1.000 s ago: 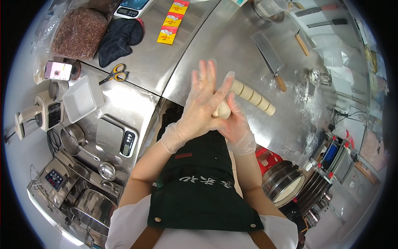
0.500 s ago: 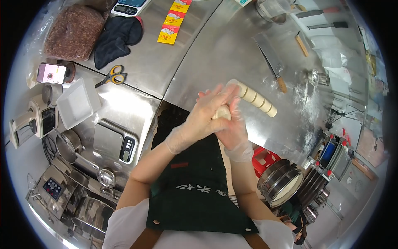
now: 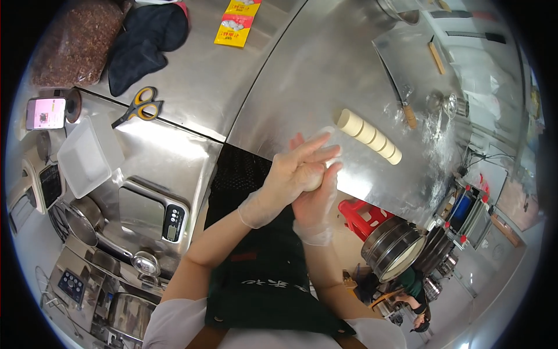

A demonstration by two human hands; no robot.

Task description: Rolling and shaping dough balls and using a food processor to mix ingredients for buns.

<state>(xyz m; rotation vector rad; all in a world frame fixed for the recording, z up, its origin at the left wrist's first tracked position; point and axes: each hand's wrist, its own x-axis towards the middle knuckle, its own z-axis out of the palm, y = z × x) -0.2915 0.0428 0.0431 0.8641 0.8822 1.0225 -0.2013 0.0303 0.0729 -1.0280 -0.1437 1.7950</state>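
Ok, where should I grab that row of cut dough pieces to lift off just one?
Take the end piece of the dough log nearest you, at its upper-left end, pinching its round sides from above. It is already sliced into discs lying in a row, so an end one comes free.

Gloved hands — dough ball between.

Counted: two clear-gloved hands, left hand and right hand; one pale sliced dough log of about five pieces; one pair of yellow-handled scissors; two yellow packets; one white rectangular plastic tray.
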